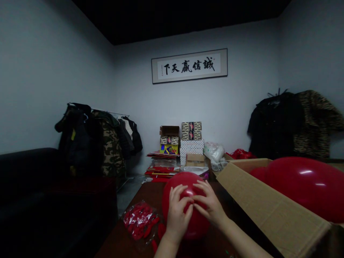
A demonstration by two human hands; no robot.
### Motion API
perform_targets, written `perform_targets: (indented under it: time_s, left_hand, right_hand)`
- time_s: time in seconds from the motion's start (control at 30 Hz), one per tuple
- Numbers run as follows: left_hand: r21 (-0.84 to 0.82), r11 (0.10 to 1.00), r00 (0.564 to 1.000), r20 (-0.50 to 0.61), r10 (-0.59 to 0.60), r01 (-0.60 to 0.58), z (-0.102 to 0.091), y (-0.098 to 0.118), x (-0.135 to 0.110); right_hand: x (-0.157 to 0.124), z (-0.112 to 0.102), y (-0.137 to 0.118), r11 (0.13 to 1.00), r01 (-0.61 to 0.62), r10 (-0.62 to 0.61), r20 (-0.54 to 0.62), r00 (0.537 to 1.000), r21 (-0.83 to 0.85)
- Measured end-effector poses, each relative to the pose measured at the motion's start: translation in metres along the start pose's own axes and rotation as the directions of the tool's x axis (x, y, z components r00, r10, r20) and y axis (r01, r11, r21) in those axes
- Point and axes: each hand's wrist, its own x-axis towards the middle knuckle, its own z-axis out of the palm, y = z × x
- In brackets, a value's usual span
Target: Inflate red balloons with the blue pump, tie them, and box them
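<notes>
A round, inflated red balloon (185,229) is right in front of me, above the dark table. My left hand (177,211) and my right hand (209,206) meet at its near side, thumbs and index fingertips pinched together around the neck. The other fingers are raised against or close to the balloon's surface. Fingertips hide most of the neck, so I cannot see whether it is knotted. Left of the balloon lies a clear plastic bag of uninflated red balloons (138,218), with several loose ones beside it.
At the right, an open cardboard box (268,204) holds big inflated red balloons (303,182). Stacked boxes (191,143) and red flat packs stand by the far wall. Coats (110,143) hang left and right. A dark sofa (27,200) is on the left.
</notes>
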Motion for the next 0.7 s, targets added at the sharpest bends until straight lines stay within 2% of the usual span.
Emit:
perform_targets:
  time_s: [0.2, 0.47, 0.7]
  left_hand:
    - [0.172, 0.983, 0.998, 0.017, 0.063, -0.065, -0.002, 0.005, -0.003]
    - [0.161, 0.987, 0.999, -0.044, 0.005, 0.002, 0.007, 0.013, 0.001]
    - [0.156, 0.988, 1.000, 0.027, 0.008, -0.013, 0.018, 0.022, 0.011]
  right_hand:
    - [0.003, -0.006, 0.001, 0.998, 0.053, -0.056, -0.051, 0.997, -0.045]
    - [0.007, -0.022, 0.005, 0.961, 0.135, -0.160, -0.089, 0.983, -0.240]
    - [0.014, -0.048, 0.016, 0.868, 0.340, -0.350, 0.039, 0.936, -0.361]
